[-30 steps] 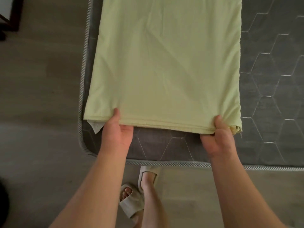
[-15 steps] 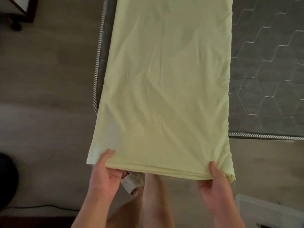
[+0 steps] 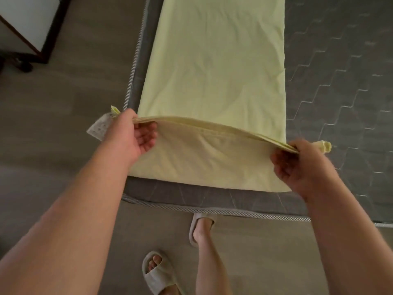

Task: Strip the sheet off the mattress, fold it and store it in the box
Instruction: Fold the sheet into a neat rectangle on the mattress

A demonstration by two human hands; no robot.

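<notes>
A pale yellow sheet [image 3: 214, 67], folded into a long strip, lies along the left part of the grey mattress [image 3: 340, 86]. Its near end is lifted and turned over toward the far end, so the underside [image 3: 204, 162] faces me. My left hand [image 3: 129, 135] pinches the left corner of that raised edge, next to a white care label [image 3: 98, 126]. My right hand [image 3: 297, 167] pinches the right corner. The box is not in view.
The mattress has a hexagon quilt pattern and a striped border [image 3: 212, 209] along its near edge. Grey wood-look floor [image 3: 63, 107] lies to the left. A white panel in a dark frame [image 3: 27, 24] stands at the top left. My slippered feet [image 3: 157, 271] stand by the mattress.
The near end of the sheet, which hung off the mattress edge toward me half a second ago, has been raised and carried forward over the mattress by both hands.
</notes>
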